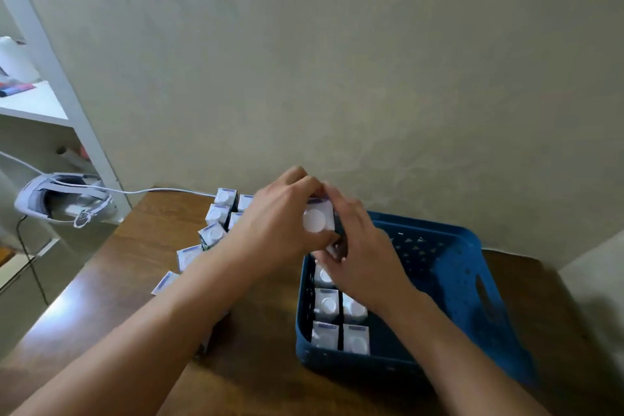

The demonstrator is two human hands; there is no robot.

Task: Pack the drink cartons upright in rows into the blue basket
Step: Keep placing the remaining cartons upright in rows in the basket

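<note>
Here both hands, left hand and right hand, clamp one carton above the blue basket; lowered crookedly, it could topple the packed cartons.

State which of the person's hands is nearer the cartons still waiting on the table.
Left. The left hand reaches over the waiting cartons; the right hand is farther right, over the blue basket.

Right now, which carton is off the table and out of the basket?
The carton held between the left hand and right hand, above the basket far-left corner. All others stand on the table or in the basket.
</note>
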